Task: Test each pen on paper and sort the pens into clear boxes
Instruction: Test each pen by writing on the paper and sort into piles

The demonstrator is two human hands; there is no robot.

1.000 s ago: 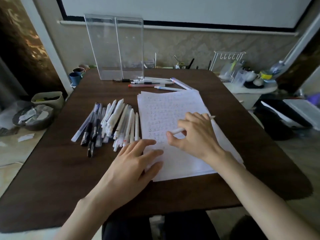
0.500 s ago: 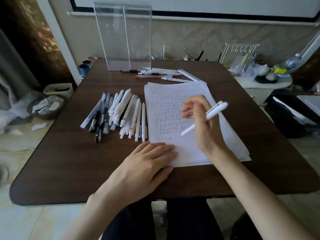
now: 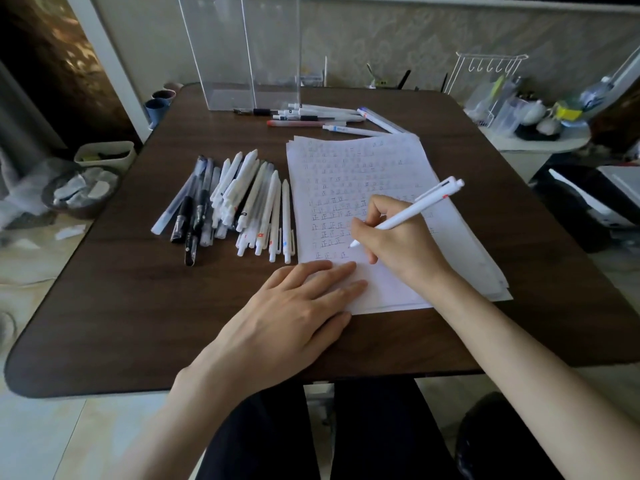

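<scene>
Dark wood-grain surface (image 3: 138,306) with rounded corners fills my view, standing on a pale floor (image 3: 52,438) against a patterned wall (image 3: 415,36). Off its edge at 2 o'clock sits a pale side table (image 3: 540,147) crowded with small items and a white wire rack (image 3: 491,64). On the floor at 9 o'clock are a white bin (image 3: 107,160) and a round basket (image 3: 86,212).

Two clear boxes (image 3: 242,53) stand upright side by side at 12 o'clock, touching. Just in front of them lie six loose pens (image 3: 322,117), as far as I can count. One stack of paper (image 3: 346,161) lies centre-right, with rows of small marks on its top sheet. At its 9 o'clock a heap of pens (image 3: 239,202), white ones and a few dark ones, overlaps too much to count.

My left hand (image 3: 287,320) lies flat, fingers (image 3: 332,271) straight, pressing the paper's near left corner. My right hand (image 3: 391,244) rests on the sheet, its fingers (image 3: 375,204) curled round one white pen (image 3: 408,213), tip down at the page, clicker end slanting up toward 2 o'clock.
</scene>
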